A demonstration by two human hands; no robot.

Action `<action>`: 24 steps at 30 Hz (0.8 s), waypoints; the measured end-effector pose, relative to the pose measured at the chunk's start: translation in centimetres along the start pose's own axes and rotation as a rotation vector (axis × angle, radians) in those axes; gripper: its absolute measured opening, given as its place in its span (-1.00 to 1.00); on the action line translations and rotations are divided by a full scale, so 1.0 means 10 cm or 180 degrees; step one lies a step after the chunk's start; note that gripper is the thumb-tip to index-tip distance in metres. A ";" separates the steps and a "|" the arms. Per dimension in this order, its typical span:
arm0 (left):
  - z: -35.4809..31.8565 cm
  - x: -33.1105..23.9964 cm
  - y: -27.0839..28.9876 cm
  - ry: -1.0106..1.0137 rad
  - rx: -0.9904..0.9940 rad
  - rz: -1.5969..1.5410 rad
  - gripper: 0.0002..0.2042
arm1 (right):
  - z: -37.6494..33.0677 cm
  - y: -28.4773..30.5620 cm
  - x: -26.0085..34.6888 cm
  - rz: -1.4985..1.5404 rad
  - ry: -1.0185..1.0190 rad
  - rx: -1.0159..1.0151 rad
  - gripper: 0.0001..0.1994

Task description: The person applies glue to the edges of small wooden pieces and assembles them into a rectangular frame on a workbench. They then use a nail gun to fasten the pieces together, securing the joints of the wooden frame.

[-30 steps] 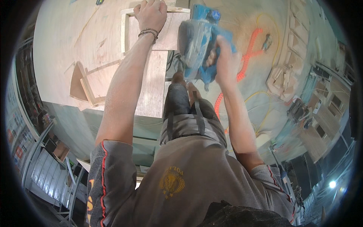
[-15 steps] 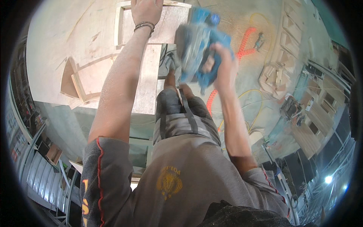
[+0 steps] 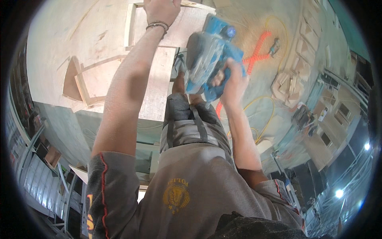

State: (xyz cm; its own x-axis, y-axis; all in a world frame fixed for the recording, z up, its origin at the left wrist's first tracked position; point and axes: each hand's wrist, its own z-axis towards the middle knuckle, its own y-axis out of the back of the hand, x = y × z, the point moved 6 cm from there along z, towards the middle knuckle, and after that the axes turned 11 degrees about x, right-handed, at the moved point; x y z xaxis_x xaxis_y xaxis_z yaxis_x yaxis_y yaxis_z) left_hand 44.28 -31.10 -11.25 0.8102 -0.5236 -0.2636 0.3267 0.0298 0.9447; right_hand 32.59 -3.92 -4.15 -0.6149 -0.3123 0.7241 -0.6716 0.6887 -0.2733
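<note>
My right hand (image 3: pixel 232 81) is wrapped round the handle of a blue power tool, by its look a belt sander (image 3: pixel 211 59). The sander is tilted and slightly blurred, beside the right end of a pale wooden frame (image 3: pixel 185 26) with a panel in it. At the top edge of the picture, my left hand (image 3: pixel 161 12) grips the far rail of this frame, its fingertips partly out of view. Beneath the frame lies a plywood board (image 3: pixel 157 87). Left of my left forearm, a smaller angled wooden frame (image 3: pixel 82 87) rests on that board.
A coiled orange air hose (image 3: pixel 256 51) with a metal fitting (image 3: pixel 274 47) lies on the dusty floor to the right. A yellow hose (image 3: pixel 271 115) loops near it. Several angled wooden pieces (image 3: pixel 294 81) stand in a row further right, with cut panels (image 3: pixel 330 133) below them.
The sander and my right hand have come slightly right and nearer to me. The view has shifted a little, so the frame and my left hand appear further right.
</note>
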 end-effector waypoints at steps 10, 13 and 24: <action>0.04 -0.02 -0.14 -0.0004 0.0232 0.0322 -0.79 | 1.13 -0.10 0.72 0.0193 0.0070 0.0378 -0.76; 0.03 -0.01 -0.07 0.0030 -0.0001 0.0170 -0.78 | 1.01 -0.17 0.75 0.0147 0.0178 0.0259 -0.75; -0.03 0.02 -0.02 0.0072 -0.0210 -0.0036 -0.78 | -0.32 0.20 -0.31 -0.0177 -0.0172 0.0155 -0.76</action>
State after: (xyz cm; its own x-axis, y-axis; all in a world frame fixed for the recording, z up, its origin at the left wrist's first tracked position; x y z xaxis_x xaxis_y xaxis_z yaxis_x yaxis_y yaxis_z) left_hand 44.53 -30.97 -11.60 0.8167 -0.5050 -0.2792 0.3666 0.0804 0.9269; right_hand 34.50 0.57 -4.93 -0.5966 -0.3851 0.7041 -0.7239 0.6370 -0.2649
